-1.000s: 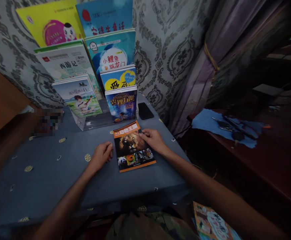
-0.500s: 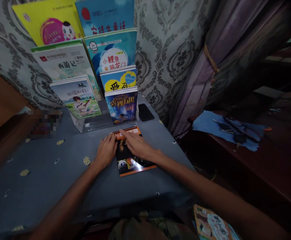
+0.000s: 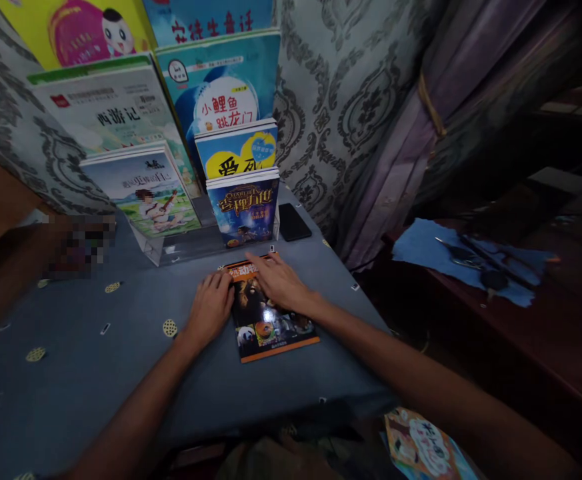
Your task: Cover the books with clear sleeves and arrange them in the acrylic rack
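Observation:
A dark book with an orange border and animal pictures (image 3: 261, 330) lies on the cloth-covered table in front of me. My left hand (image 3: 209, 303) rests at its left edge, palm down, fingers stretched out and touching the edge. Across the upper right of the cover lies my right hand (image 3: 285, 283), its fingers extended and hiding part of the title and picture. Neither hand grips anything. Just beyond the book is a clear display stand (image 3: 185, 250) holding several upright books, with a dark blue book (image 3: 245, 210) in its nearest right slot.
A black phone (image 3: 295, 223) lies right of the stand. Patterned curtain (image 3: 331, 107) hangs behind. On a dark red surface to the right, a blue cloth (image 3: 421, 247) bears glasses and small items. Another orange book (image 3: 421, 447) sits low at the right, below the table edge.
My right hand has shifted slightly right across the cover, its pointing finger now lying flatter, and more of the lion picture shows. The left hand stays at the edge. The view has tilted a little.

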{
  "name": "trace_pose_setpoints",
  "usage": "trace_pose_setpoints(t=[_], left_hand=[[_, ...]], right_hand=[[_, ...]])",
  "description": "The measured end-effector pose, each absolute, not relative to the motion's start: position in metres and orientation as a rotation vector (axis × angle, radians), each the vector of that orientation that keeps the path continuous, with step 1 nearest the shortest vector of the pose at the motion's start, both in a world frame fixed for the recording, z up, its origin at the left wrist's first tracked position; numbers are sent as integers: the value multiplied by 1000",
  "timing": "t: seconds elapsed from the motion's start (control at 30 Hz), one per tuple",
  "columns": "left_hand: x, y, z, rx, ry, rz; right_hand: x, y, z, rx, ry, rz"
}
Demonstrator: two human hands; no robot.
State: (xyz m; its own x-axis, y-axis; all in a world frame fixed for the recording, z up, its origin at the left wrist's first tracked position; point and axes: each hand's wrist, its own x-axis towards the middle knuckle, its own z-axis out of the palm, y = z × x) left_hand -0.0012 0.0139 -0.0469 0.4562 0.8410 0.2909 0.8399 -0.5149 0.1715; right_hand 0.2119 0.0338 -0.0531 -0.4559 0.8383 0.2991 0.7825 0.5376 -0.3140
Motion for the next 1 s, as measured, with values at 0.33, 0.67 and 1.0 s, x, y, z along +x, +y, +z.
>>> trace_pose_setpoints(t=[0.33, 0.67, 1.0], left_hand=[[-6, 16, -51, 2669, 1472, 607], [1, 25, -47, 2839, 1202, 644], [55, 55, -32, 2878, 986, 456]], right_hand=[[262, 59, -68, -1278, -1883, 525], [264, 75, -78, -1138, -1561, 901], [265, 77, -78, -1095, -1528, 923]])
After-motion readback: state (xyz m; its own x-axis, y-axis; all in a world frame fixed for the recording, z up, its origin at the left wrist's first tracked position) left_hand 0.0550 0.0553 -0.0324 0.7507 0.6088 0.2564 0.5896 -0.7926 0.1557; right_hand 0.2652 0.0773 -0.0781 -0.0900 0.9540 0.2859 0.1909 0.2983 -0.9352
